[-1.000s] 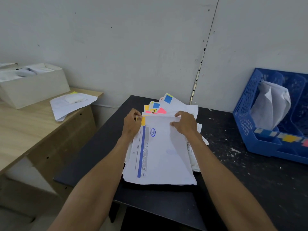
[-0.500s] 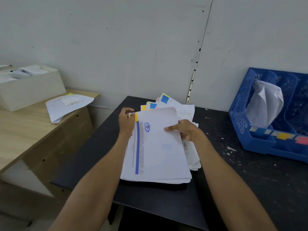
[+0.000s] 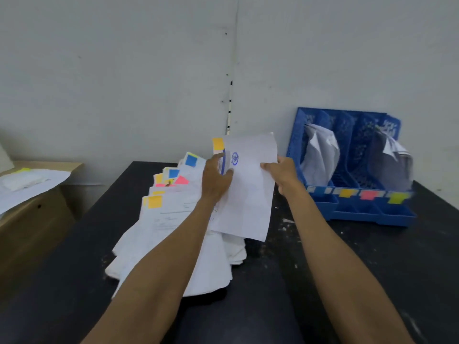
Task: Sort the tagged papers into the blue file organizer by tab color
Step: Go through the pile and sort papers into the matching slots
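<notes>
**Q:** Where is the sheet you hold?
**A:** The sheet (image 3: 248, 194), with an orange tab (image 3: 218, 144) at its top left corner, hangs tilted above the right part of the paper pile (image 3: 171, 234). It lies between the pile and the blue file organizer (image 3: 360, 216).

**Q:** How do your fingers lie?
**A:** Your left hand (image 3: 214, 181) pinches the sheet's left edge just below the tab. Your right hand (image 3: 284, 175) pinches the right edge, fingers curled behind the paper.

**Q:** What surrounds it?
**A:** The pile lies fanned on the black desk (image 3: 372, 269), showing blue, pink, orange and yellow tabs. The organizer stands at the desk's right, against the wall (image 3: 124, 70). It has coloured labels (image 3: 346, 193) along its front lip and white papers (image 3: 320, 157) in two compartments. A wooden desk (image 3: 37, 224) carrying loose paper (image 3: 32, 184) stands to the left.
</notes>
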Motion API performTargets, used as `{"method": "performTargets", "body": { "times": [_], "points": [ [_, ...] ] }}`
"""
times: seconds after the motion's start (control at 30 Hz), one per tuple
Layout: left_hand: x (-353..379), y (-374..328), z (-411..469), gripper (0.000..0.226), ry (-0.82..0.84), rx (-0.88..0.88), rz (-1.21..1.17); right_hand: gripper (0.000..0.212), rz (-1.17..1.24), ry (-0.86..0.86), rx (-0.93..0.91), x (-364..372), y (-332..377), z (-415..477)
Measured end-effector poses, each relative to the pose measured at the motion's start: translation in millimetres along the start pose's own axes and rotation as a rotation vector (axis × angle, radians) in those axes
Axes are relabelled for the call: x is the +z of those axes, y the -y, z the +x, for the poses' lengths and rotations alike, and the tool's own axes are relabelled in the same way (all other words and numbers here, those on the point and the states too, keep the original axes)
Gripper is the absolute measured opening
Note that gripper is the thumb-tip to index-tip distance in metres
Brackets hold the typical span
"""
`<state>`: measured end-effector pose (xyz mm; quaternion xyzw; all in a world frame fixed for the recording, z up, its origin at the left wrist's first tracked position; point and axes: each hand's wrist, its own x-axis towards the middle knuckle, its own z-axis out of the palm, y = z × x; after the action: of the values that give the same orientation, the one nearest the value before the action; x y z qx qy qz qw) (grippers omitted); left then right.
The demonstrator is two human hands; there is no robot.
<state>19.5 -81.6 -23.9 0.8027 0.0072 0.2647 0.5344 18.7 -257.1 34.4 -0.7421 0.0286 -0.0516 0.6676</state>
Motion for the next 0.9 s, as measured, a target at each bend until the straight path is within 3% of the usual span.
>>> {"method": "performTargets", "body": {
  "times": [0.33, 0.5, 0.77, 0.9],
  "points": [
    [137.9, -105.9, -1.4, 0.064, 0.213, 0.206, -0.081, 0.009, -0.048, -0.304, -0.22, -132.9, 49.7, 18.3],
    [187.0, -166.1, -2.5, 0.062, 0.326, 0.281, -0.146, 0.003, -0.069, -0.584, -0.39, -186.7, 93.2, 13.2],
    [250.9, -235.9, -6.0, 0.066, 0.5, 0.265, -0.285, 0.011, -0.158, -0.934, -0.725, -235.3, 118.2, 17.5],
    [273.7, -243.6, -7.4, 0.091, 0.481, 0.284, -0.221, 0.021, -0.166, -0.995, -0.857, -239.7, 109.2, 21.8]
  ]
}}
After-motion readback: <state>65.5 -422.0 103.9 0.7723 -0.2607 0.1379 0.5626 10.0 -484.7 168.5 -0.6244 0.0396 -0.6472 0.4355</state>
